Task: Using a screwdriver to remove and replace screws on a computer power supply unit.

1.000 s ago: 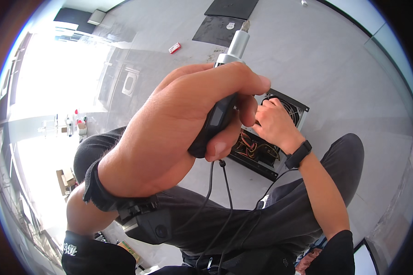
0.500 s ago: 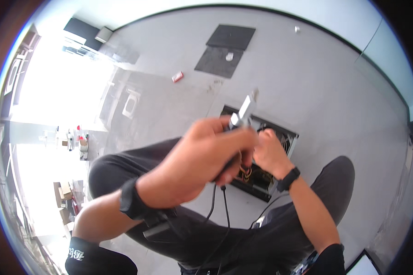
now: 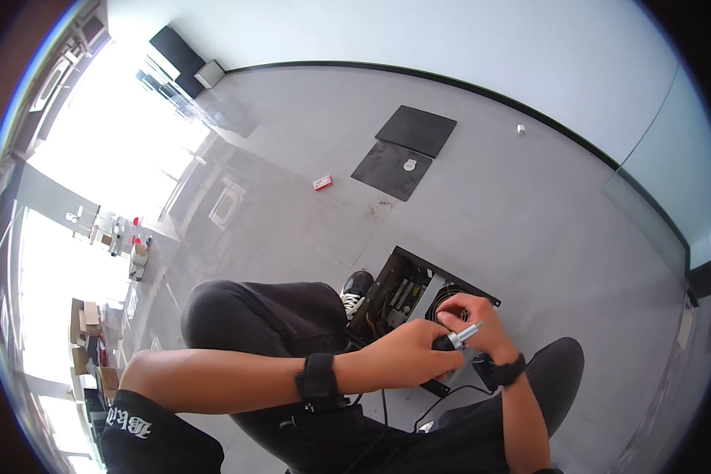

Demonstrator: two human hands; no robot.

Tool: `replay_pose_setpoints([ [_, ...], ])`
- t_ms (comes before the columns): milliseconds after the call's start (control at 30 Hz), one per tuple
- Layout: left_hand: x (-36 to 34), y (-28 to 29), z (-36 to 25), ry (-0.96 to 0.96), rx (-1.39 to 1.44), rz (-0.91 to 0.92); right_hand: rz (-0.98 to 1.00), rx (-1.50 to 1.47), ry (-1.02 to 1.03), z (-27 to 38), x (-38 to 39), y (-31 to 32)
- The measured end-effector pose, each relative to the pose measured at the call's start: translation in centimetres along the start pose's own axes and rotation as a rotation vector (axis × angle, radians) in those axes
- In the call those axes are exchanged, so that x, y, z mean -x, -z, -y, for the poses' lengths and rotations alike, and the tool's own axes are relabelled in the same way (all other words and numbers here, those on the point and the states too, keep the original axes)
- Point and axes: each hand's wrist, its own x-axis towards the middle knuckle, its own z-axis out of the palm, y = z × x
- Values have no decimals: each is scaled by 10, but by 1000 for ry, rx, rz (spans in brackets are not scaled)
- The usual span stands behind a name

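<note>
An open black computer case [image 3: 403, 310] lies on the floor in front of my crossed legs, its boards and wires showing. At its right part is a round fan grille [image 3: 438, 299]. My left hand [image 3: 407, 353] is closed around what looks like a screwdriver [image 3: 467, 332] with a black handle and silver shaft; its tip points right and slightly up. Just beyond, over the fan side of the case, my right hand [image 3: 482, 320] is curled with thumb and fingers together. Whatever its fingers hold, if anything, is hidden. The screwdriver's shaft overlaps the right hand in view.
Two flat black panels [image 3: 415, 130] lie farther off, with a white round piece [image 3: 409, 165] on one. A red-and-white box [image 3: 322, 182] and a small white object [image 3: 521, 129] sit on the floor. A black cable [image 3: 450, 397] runs beside the case. Cardboard boxes [image 3: 87, 320] stand left.
The view has tilted up, so the case appears lower. My left hand has lowered the screwdriver and swung its tip from upward to rightward, beside the right hand, which stays over the case.
</note>
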Motion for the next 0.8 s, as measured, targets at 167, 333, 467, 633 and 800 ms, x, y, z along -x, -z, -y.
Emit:
replay_pose_setpoints([
  [167,-11,-5,0,-37,-131,22,23,-996,105,33,50,17],
  [333,-19,-17,-1,-77,-201,26,-165,-1122,97,28,91,-17],
  [467,-16,-21,6,-76,-276,59,-96,-1038,244,6,90,-30],
  [633,-7,-20,19,66,-246,96,21,-934,269,-3,86,-22],
  [800,6,-24,26,-68,-398,136,-252,-1117,432,-5,96,6],
])
